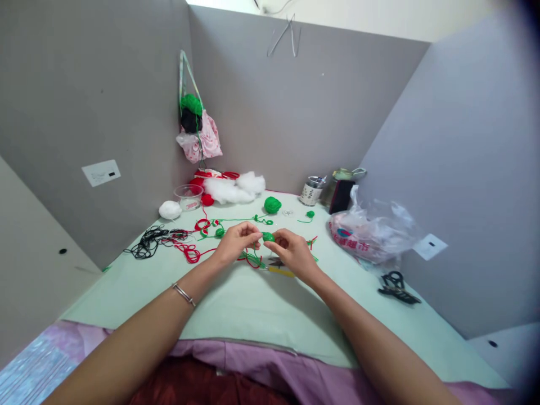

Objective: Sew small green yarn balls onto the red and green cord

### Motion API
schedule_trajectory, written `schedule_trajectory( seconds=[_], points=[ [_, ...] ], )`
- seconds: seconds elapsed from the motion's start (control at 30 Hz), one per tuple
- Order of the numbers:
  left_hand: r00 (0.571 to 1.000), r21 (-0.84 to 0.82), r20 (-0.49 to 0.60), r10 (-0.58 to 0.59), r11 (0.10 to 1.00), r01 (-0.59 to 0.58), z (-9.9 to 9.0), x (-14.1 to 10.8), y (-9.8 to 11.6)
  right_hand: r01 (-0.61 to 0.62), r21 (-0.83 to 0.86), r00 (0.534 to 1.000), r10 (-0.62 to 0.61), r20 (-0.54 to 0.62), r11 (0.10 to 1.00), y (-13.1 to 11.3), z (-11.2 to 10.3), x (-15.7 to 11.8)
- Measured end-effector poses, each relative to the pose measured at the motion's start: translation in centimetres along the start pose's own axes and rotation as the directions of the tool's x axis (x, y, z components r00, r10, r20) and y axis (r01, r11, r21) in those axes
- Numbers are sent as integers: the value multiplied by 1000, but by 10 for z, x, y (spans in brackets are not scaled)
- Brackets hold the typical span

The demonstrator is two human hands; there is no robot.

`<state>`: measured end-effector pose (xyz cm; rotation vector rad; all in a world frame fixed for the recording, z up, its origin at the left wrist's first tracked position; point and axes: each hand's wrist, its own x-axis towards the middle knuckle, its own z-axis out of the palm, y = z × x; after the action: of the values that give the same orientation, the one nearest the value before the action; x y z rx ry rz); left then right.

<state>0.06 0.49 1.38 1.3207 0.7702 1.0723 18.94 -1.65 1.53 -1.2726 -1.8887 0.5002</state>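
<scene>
A small green crocheted piece (pixel 268 237) is held between the fingertips of both hands above the middle of the table. My left hand (pixel 239 241) pinches its left side, and my right hand (pixel 291 251) grips its right side. Green yarn hangs below it. Under my hands lie red and green strands (pixel 252 259) and a yellow-handled tool (pixel 281 271), partly hidden by my right hand. Beyond them sits a green yarn ball (pixel 272 205). Left of my left hand are red yarn (pixel 192 253) and a small green piece (pixel 220 232).
Black yarn (pixel 152 242), a white ball (pixel 170 210), a clear bowl (pixel 189 198) and white stuffing (pixel 232 189) are at the left and back. A can (pixel 312 191), plastic bag (pixel 367 230) and black hair clip (pixel 397 288) stand or lie right. Grey partitions (pixel 295 101) enclose the table.
</scene>
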Motion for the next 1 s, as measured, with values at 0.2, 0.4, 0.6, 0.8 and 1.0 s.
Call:
schedule_trajectory(
  seconds=[0.2, 0.4, 0.6, 0.8, 1.0],
  points=[
    [997, -5, 61, -47, 999, 47, -11, 3, -4, -35, 11, 998, 36, -57, 999, 3, -4, 0],
    [999, -308, -44, 10, 951, -23, -5, 0, 6, 17, -78, 996, -23, -82, 997, 2, -1, -2],
    [996, -151, -77, 52, 986, -64, -1, -1, 3, 28, -121, 997, -37, -74, 992, -3, 4, -4],
    [993, 43, 38, 109, 993, -111, 7, -3, -13, 70, -189, 993, -87, -84, 979, 3, 7, -5],
    [999, -211, 17, -45, 976, 48, 3, -3, -12, 183, -218, 982, -189, -3, 959, -4, 6, -8]
  ],
)
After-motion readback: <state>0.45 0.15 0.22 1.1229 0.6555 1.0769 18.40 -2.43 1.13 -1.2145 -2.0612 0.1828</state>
